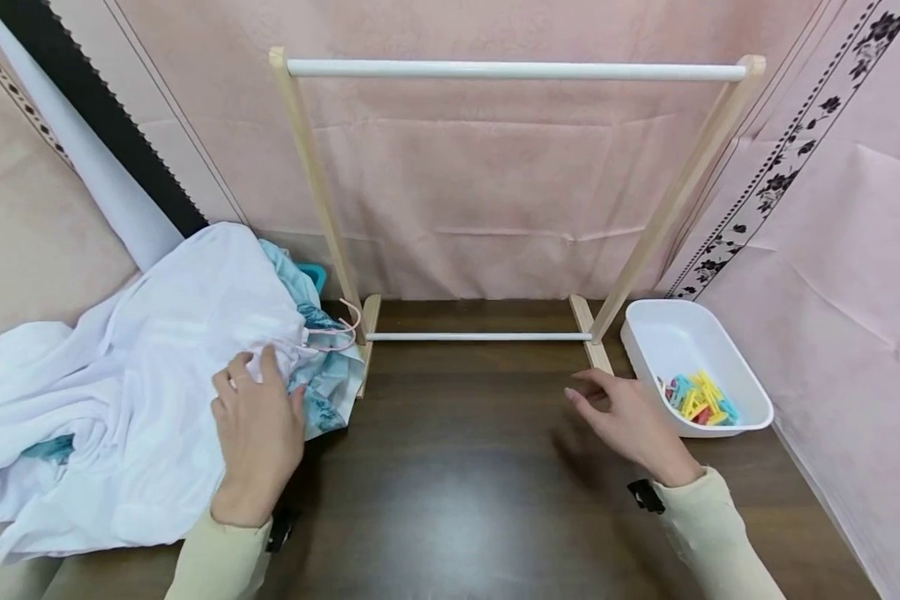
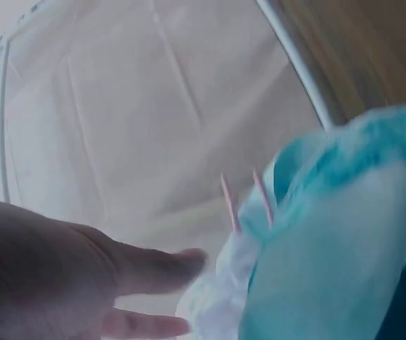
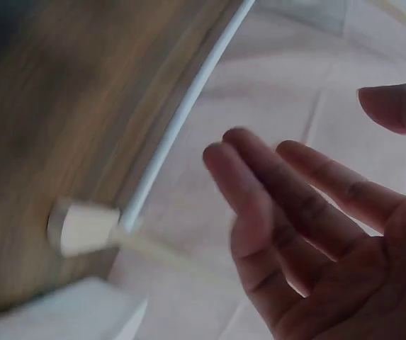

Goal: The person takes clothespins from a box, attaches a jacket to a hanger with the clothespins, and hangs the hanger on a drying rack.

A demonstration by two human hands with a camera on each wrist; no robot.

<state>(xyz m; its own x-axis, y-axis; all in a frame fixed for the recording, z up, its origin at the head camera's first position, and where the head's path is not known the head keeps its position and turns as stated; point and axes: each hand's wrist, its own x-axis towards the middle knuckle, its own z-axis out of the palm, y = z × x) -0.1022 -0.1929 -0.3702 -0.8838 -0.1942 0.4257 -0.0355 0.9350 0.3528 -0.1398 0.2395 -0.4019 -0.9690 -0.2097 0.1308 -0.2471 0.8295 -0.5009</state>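
A: Where is the left hand (image 1: 258, 433)?
B: Over the white cloth (image 1: 172, 358), fingertips at its bunched edge, just beside the pink hooks (image 1: 352, 321). Thumb and fingers are spread; whether they press on the fabric, I can't tell.
A: And the cloth itself?
B: Heaped at the left of the table (image 1: 450, 500), in loose folds. A blue-patterned cloth (image 1: 326, 408) shows from under it, near the rack's left foot. Behind them peeks the rim of a blue basket (image 1: 313, 273).
A: What about the right hand (image 1: 633, 417)?
B: Above the table, near the rack's right foot. Its fingers bend loosely and the thumb stands apart from them.
A: Where's the rack (image 1: 513, 70)?
B: Upright at the back, two wooden posts with a white bar high up and another low down.
A: Anything to its right?
B: A white tray (image 1: 675, 315), with yellow, blue and red pegs (image 1: 701, 400) piled at its near end.
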